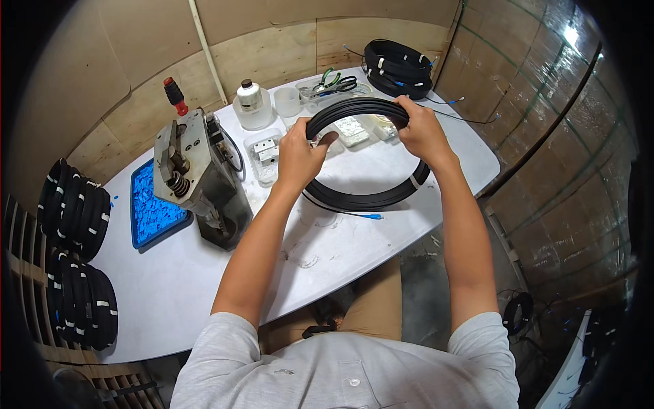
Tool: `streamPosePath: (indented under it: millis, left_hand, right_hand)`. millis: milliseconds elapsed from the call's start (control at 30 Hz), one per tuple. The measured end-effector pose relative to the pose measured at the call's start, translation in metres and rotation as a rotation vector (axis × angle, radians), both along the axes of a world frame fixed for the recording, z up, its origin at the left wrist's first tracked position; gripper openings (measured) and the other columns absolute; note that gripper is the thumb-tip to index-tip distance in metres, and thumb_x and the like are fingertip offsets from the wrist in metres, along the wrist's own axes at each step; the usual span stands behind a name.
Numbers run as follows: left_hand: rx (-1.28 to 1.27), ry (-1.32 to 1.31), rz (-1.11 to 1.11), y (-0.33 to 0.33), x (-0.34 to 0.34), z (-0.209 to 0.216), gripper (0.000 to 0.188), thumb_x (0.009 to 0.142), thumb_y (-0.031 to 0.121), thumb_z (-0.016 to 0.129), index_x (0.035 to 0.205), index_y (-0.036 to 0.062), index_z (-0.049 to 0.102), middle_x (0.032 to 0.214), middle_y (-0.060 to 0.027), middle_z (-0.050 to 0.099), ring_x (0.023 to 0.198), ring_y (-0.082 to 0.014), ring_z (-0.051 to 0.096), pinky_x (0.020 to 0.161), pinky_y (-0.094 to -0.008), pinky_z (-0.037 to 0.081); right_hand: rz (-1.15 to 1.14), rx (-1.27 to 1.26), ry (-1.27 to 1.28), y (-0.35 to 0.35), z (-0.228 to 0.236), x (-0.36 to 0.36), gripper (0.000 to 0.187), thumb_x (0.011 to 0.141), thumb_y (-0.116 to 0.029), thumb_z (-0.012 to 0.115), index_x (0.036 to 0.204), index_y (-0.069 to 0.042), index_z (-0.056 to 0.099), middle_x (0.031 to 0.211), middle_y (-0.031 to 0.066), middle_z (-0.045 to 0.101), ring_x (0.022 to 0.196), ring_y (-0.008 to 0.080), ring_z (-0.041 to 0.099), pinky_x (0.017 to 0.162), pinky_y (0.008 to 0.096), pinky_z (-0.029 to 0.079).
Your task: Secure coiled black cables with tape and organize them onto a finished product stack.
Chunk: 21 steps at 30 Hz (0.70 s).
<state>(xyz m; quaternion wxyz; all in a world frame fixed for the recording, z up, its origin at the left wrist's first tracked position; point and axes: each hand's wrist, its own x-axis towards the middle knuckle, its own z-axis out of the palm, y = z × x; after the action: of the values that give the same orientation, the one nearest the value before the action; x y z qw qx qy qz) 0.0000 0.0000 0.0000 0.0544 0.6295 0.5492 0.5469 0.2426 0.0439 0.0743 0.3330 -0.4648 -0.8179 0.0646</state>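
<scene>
Black cable coil (368, 200): held in front of the body, over the white table (320, 249). Gripped at upper left by left hand (302, 153), curled round the bundle with thumb toward the inside of the ring; gripped at upper right by right hand (422, 131), likewise closed round the bundle. Unable to confirm contact between lower arc and tabletop. Bound at lower right with white band (414, 182). Seen just below the lower arc: cable end with blue connector (371, 217). Noted to the left: metal press (204, 163), beside blue tray (135, 218) loaded with small blue pieces (155, 204). Noted behind: white bottle (250, 97) with dark cap. Stacked at far right corner: more black coils (398, 65). Piled by left table edge: further coils (73, 211).
</scene>
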Motion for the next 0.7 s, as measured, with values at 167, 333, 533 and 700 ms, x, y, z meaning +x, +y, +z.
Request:
streamPosePath:
  millis: [167, 333, 533, 700]
  left_hand:
    - [-0.016, -0.138, -0.047, -0.003, -0.003, 0.003, 0.03, 0.082, 0.026, 0.083, 0.089, 0.0024, 0.066, 0.065, -0.0053, 0.063, 0.059, -0.0116, 0.054, 0.057, -0.0279, 0.044]
    - [-0.11, -0.121, -0.075, -0.006, -0.011, 0.006, 0.03, 0.082, 0.027, 0.081, 0.091, 0.0018, 0.067, 0.071, -0.0094, 0.067, 0.065, -0.0185, 0.061, 0.063, -0.0316, 0.048]
    - [0.22, 0.152, 0.022, -0.008, 0.0, 0.021, 0.033, 0.08, 0.026, 0.081, 0.097, 0.0009, 0.066, 0.081, -0.0132, 0.068, 0.071, -0.0273, 0.066, 0.067, -0.0379, 0.051]
    - [0.105, 0.402, -0.03, -0.005, 0.018, 0.06, 0.039, 0.077, 0.025, 0.081, 0.102, 0.0007, 0.063, 0.093, -0.0193, 0.069, 0.084, -0.038, 0.067, 0.074, -0.0457, 0.053]
  right_hand:
    - [0.042, 0.013, 0.042, -0.006, 0.0, -0.003, 0.026, 0.085, 0.001, 0.066, 0.11, -0.004, 0.062, 0.09, 0.021, 0.071, 0.08, 0.0364, 0.068, 0.072, 0.0377, 0.051]
    - [0.067, 0.01, 0.051, -0.01, 0.002, -0.004, 0.029, 0.083, 0.002, 0.066, 0.111, -0.004, 0.061, 0.09, 0.0209, 0.07, 0.08, 0.0371, 0.068, 0.072, 0.0376, 0.052]
    - [0.052, 0.064, -0.008, -0.009, 0.001, -0.005, 0.031, 0.082, 0.004, 0.064, 0.112, -0.004, 0.06, 0.092, 0.0228, 0.069, 0.086, 0.0417, 0.066, 0.074, 0.0415, 0.052]
    - [0.101, 0.083, -0.014, -0.012, 0.005, -0.014, 0.031, 0.08, 0.005, 0.063, 0.11, -0.004, 0.06, 0.091, 0.023, 0.069, 0.085, 0.0433, 0.065, 0.073, 0.0436, 0.051]
